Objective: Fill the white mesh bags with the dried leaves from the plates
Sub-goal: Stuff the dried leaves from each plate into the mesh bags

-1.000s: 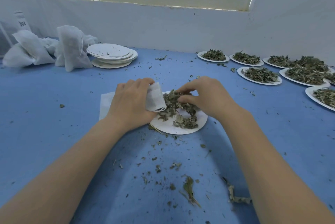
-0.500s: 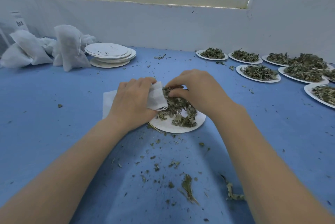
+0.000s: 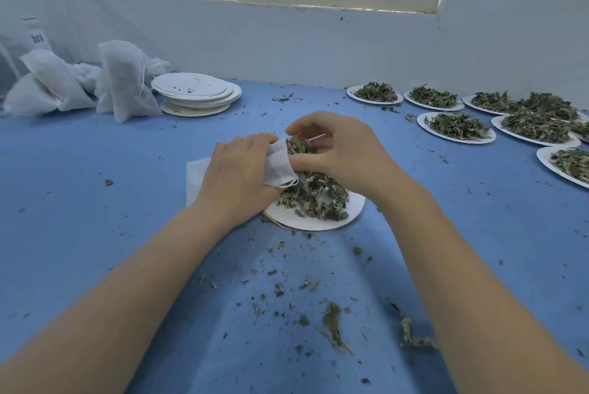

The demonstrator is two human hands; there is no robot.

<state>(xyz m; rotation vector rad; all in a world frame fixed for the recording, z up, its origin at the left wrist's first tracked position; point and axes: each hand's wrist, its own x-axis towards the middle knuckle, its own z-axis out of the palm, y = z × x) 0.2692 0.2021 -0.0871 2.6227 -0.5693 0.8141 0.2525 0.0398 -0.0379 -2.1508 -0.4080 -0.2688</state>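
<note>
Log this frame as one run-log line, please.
stage: filling | left hand: holds mesh bag open | right hand: pushing dried leaves in | plate: partly emptied

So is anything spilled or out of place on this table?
Yes. Dried leaf crumbs are scattered over the blue table, mostly in front of the paper plate being emptied, with a few near the full plates on the right. They belong on plates or in the mesh bag.

My left hand (image 3: 237, 175) grips the white mesh bag (image 3: 280, 167) at the plate (image 3: 318, 221); my right hand (image 3: 342, 151) pinches dried leaves (image 3: 314, 194) at the bag's mouth.
</note>
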